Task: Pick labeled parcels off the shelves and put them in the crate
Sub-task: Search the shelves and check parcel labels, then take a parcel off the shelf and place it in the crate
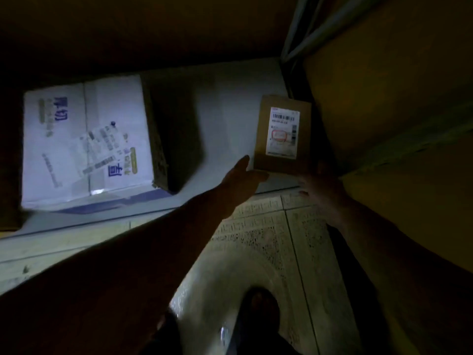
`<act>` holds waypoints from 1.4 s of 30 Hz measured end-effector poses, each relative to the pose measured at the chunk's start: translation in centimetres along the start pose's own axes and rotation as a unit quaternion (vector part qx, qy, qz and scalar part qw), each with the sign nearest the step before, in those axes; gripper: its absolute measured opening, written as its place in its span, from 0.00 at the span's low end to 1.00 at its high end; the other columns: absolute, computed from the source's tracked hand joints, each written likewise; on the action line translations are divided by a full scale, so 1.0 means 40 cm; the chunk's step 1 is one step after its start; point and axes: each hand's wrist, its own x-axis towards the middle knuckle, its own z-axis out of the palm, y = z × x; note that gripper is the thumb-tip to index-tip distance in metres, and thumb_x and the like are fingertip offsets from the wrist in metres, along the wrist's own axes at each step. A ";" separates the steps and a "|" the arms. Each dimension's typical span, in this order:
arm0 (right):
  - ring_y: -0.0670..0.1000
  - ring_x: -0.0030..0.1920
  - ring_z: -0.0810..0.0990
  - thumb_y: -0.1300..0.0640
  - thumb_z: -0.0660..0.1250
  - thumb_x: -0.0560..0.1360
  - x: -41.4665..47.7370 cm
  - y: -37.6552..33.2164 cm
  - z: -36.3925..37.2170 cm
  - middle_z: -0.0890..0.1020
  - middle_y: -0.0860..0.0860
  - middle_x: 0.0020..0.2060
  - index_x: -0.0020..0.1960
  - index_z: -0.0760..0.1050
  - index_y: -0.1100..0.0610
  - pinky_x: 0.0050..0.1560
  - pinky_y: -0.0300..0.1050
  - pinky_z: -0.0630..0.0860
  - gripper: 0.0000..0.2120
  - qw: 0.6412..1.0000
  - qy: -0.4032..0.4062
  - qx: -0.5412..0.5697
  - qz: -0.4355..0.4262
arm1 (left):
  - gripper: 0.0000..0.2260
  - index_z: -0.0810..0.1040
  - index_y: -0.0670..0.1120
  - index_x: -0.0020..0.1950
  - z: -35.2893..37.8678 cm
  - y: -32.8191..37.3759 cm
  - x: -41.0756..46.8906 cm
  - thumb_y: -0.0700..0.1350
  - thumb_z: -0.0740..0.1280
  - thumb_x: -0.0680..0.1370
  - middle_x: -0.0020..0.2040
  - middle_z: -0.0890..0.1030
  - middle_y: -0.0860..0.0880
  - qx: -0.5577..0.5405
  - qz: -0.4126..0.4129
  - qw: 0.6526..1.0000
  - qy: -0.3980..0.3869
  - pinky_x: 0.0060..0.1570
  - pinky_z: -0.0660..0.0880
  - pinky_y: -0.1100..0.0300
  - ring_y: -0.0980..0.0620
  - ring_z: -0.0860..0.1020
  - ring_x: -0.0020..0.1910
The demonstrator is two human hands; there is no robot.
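A small brown parcel (282,134) with a white barcode label lies flat on a low white shelf (230,103), close to its right end. My left hand (242,175) reaches in from the lower left, fingers apart, its tips touching the parcel's near left corner. At the parcel's near right corner, my right hand (320,185) has its fingers at the edge; the dim light hides whether they grip it. No crate is in view.
A large white carton (87,142) with blue print and a label sits at the shelf's left. Big brown cardboard boxes (384,98) rise on the right. Patterned floor tiles (268,239) and a dark shoe (261,319) lie below.
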 end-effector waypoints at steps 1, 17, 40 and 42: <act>0.55 0.58 0.78 0.45 0.67 0.76 0.016 0.000 0.003 0.76 0.52 0.60 0.71 0.65 0.48 0.61 0.58 0.76 0.26 1.000 -0.008 0.022 0.007 | 0.28 0.59 0.48 0.77 0.010 0.010 0.017 0.43 0.66 0.79 0.74 0.66 0.48 -0.006 -0.001 1.000 0.000 0.53 0.69 0.67 0.47 0.68 0.70; 0.52 0.48 0.80 0.61 0.63 0.78 -0.181 0.080 0.066 0.80 0.52 0.45 0.43 0.72 0.54 0.38 0.37 0.75 0.06 0.992 -0.027 0.123 0.032 | 0.16 0.74 0.50 0.68 -0.025 -0.128 -0.154 0.41 0.64 0.80 0.46 0.79 0.55 -0.116 -0.071 0.988 0.078 0.35 0.70 0.67 0.60 0.73 0.39; 0.48 0.56 0.82 0.43 0.69 0.69 -0.565 -0.061 0.114 0.85 0.47 0.52 0.58 0.80 0.49 0.52 0.42 0.74 0.20 0.960 -0.120 0.251 -0.040 | 0.23 0.72 0.46 0.69 -0.182 -0.221 -0.644 0.35 0.59 0.74 0.62 0.81 0.48 -0.375 0.098 0.919 0.071 0.58 0.75 0.64 0.50 0.78 0.63; 0.47 0.56 0.83 0.43 0.68 0.67 -0.586 -0.055 0.112 0.86 0.47 0.52 0.58 0.79 0.48 0.51 0.38 0.77 0.21 0.952 -0.126 0.273 -0.048 | 0.23 0.71 0.45 0.69 -0.188 -0.224 -0.657 0.35 0.59 0.74 0.62 0.81 0.47 -0.371 0.098 0.920 0.075 0.61 0.74 0.62 0.50 0.77 0.64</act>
